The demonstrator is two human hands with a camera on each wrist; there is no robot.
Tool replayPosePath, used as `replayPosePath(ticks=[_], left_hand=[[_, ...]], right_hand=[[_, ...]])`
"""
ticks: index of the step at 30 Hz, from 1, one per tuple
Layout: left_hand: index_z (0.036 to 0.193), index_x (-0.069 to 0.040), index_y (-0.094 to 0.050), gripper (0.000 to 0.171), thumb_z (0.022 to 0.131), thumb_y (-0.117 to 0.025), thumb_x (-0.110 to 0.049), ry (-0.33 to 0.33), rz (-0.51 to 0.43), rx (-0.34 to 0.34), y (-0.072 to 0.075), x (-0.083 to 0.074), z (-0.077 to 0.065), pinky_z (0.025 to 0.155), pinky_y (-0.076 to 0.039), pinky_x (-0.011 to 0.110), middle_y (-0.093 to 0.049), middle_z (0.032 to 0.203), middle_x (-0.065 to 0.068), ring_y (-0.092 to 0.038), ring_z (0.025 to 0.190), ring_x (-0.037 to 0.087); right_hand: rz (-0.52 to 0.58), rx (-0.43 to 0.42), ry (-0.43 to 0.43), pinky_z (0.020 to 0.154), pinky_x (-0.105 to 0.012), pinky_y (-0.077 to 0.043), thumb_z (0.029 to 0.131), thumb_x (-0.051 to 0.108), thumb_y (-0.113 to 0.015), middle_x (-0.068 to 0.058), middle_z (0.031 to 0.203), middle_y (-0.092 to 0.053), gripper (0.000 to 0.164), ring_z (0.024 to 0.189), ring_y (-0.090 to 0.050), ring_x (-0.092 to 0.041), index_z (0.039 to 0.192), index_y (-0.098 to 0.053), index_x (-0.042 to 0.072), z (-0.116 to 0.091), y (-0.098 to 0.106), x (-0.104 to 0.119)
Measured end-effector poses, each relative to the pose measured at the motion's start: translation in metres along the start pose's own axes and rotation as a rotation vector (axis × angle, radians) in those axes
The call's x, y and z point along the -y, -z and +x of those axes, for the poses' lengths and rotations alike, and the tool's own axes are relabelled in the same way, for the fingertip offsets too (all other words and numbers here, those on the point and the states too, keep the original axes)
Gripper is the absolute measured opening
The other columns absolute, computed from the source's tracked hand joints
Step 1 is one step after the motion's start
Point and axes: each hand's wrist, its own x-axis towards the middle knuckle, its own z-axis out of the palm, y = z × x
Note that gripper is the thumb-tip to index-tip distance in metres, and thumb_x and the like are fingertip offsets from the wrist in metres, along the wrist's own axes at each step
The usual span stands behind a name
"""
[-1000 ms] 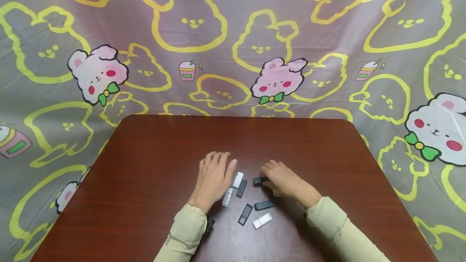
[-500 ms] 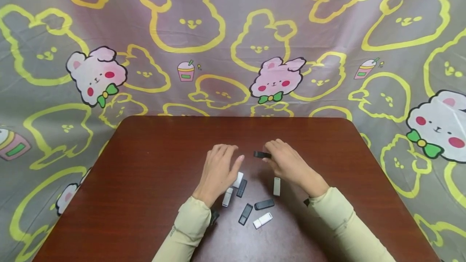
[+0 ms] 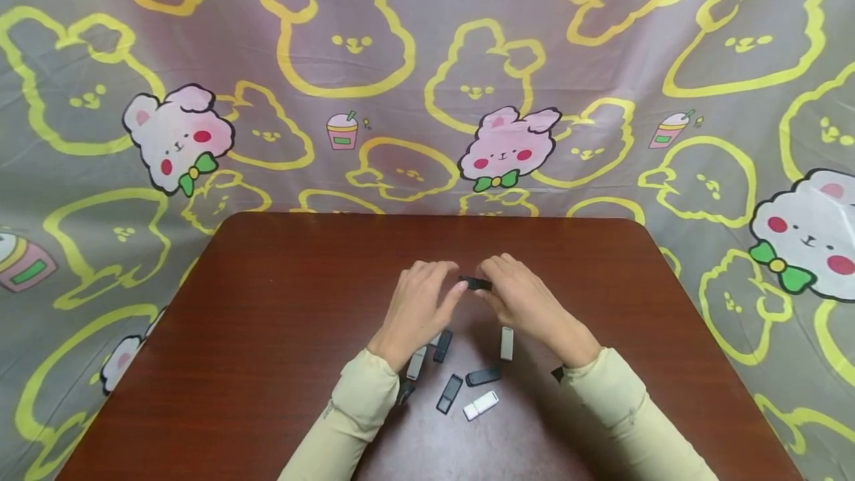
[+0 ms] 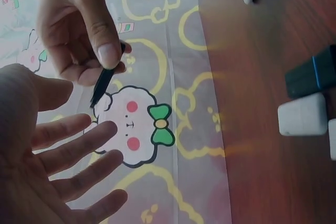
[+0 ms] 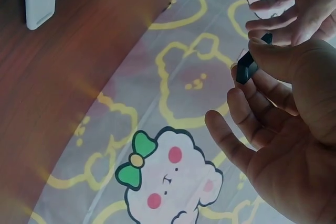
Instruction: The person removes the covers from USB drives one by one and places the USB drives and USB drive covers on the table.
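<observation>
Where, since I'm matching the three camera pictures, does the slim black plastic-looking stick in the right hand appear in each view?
Head: the slim black plastic-looking stick is right of and below the centre.
Left wrist: the stick slants left of centre, a little above mid-height.
Right wrist: the stick sits right of and above the centre.
Shared landmark: the bare right hand, which holds the stick in all three views.

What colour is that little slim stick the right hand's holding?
Black: the slim stick between the right hand's fingers shows best in the left wrist view.
</observation>
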Motion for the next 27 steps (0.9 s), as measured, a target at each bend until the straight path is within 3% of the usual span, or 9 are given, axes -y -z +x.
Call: replayPosePath(ticks=[11,27], left_hand=[[0.112,-0.013,-0.071,0.019,0.097,-0.068,-0.024,-0.05,-0.014,-0.011,-0.0064,-0.0033,0.0041,0.072,-0.046,0.03,-0.075,0.095,-0.001,-0.061,0.082,0.016],[0.103,-0.014,-0.071,0.01,0.093,-0.073,-0.016,-0.109,-0.005,-0.069,-0.0049,-0.0044,0.0003,0.072,-0.046,0.03,-0.075,0.092,-0.002,-0.061,0.081,0.015]], right_hand=[[0.004,-0.053,0.045,0.071,-0.029,-0.049,0.085,0.009,-0.081,-0.003,0.092,-0.064,0.026,0.084,-0.053,-0.017,0.103,-0.063,0.008,-0.0009,-0.0013,0.0042],[0.134,-0.039,-0.02,0.073,-0.028,-0.049,0.089,0.013,-0.077,0.001,0.092,-0.063,0.016,0.087,-0.051,-0.012,0.1,-0.067,0.01,-0.0045,-0.0016,0.0063]])
